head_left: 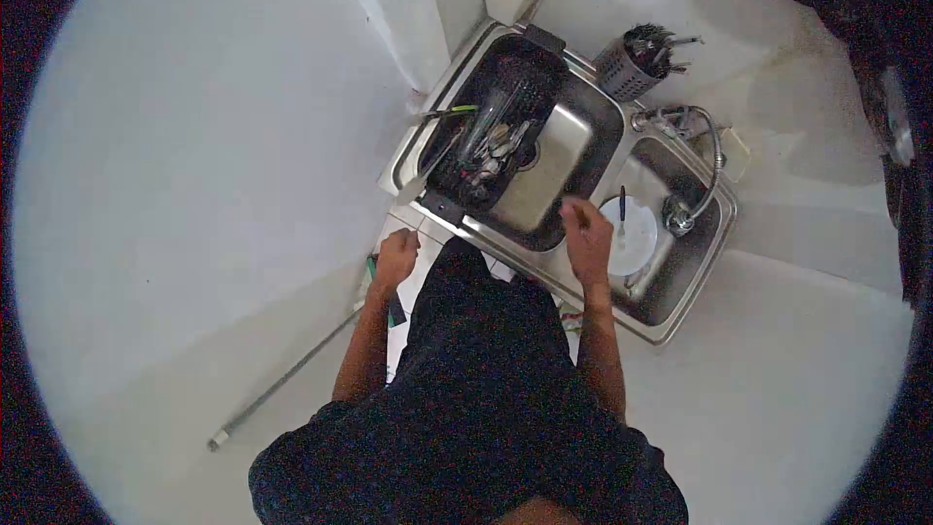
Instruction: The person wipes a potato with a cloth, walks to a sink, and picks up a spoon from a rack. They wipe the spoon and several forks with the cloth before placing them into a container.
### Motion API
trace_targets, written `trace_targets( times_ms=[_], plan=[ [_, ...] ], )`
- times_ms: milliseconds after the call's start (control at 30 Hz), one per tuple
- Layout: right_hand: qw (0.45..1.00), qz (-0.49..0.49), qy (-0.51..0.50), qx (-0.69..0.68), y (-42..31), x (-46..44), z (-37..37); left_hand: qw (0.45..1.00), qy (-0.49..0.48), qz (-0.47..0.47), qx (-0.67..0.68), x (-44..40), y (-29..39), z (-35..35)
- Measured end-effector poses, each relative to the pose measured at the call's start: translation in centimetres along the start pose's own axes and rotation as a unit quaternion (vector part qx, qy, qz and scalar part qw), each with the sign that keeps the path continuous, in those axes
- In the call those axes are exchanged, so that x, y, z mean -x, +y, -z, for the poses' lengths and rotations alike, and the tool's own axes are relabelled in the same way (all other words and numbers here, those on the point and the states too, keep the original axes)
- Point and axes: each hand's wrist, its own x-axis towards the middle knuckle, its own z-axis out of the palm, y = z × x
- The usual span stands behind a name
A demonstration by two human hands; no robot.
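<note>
- My left hand (397, 258): nearest on the left, over the floor just outside the sink's near rim; fingers curled in.
- My right hand (588, 241): above the sink, near the divider between the two basins; fingers bunched toward the thumb. The picture is too grainy for me to tell whether either hand pinches something thin.
- White plate (638, 241): in the right basin, just right of my right hand, which is much the nearer of the two.
- Dark-handled utensil (622, 198): on the plate's far part, long axis near to far, handle pointing far; it lies right of my right fingers.
- Pale flat utensil (412, 191): across the left rim, far of my left fingers, long axis from near left to far right.
- Black tray (444, 209): over the left basin, same slant, its near end far and right of my left hand; mixed cutlery (498, 144) lies inside.
- Faucet (717, 146): beyond the plate, to the right.
- Perforated holder (616, 74): farthest, behind the basins, with utensils standing in it.
</note>
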Motion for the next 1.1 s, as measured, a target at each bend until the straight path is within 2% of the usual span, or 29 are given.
trace_targets(
  times_ms=[67,133,200,300,400,500,700,800,833,933,967,1000,1033,1100],
  plan=[
    [0.998,0.012,-0.043,0.042,-1.7,-4.2,-2.5,0.999,-0.015,0.001,0.029,0.1,-1.0,1.4],
    [0.994,0.088,-0.033,0.054,-0.1,-8.0,-5.5,0.999,-0.020,-0.015,0.035,0.0,-1.4,2.7],
    [0.990,0.072,-0.066,0.102,0.3,-12.0,-8.0,0.999,-0.016,-0.046,0.019,-0.2,-1.6,3.7],
    [0.969,0.124,-0.071,0.202,3.1,-16.1,-11.0,0.998,-0.023,-0.043,0.038,-0.9,-2.3,5.5],
    [0.933,0.049,-0.152,0.322,3.1,-18.0,-12.1,0.996,-0.005,-0.017,0.084,-0.9,-1.9,6.9],
    [0.930,0.058,-0.128,0.340,4.1,-18.1,-12.9,0.993,-0.010,0.030,0.113,-1.0,-1.5,7.4],
    [0.980,0.051,-0.113,0.153,1.6,-15.9,-12.3,0.994,-0.059,-0.046,0.078,-2.5,1.4,7.4],
    [0.954,0.076,-0.191,0.217,-0.9,-14.2,-10.9,0.990,-0.111,-0.037,0.075,-3.1,5.1,7.5],
    [0.946,0.101,-0.175,0.253,-1.1,-13.8,-10.5,0.988,-0.113,-0.064,0.086,-3.3,6.0,7.4],
    [0.994,0.080,0.000,0.070,-2.5,-11.7,-8.0,0.976,-0.108,-0.136,0.134,-4.1,8.0,6.4],
    [0.998,0.030,0.044,0.013,-2.7,-11.0,-7.1,0.970,-0.103,-0.154,0.160,-4.5,8.5,5.7],
    [0.995,-0.019,0.088,-0.044,-2.7,-10.3,-6.0,0.963,-0.097,-0.173,0.185,-5.1,9.3,5.1],
    [0.984,-0.067,0.132,-0.102,-3.3,-9.5,-5.1,0.974,-0.117,-0.122,0.154,-5.1,11.4,5.4],
    [0.943,-0.088,0.193,-0.255,-5.5,-7.5,-3.4,0.953,-0.134,-0.120,0.242,-5.8,13.6,4.2]
  ],
)
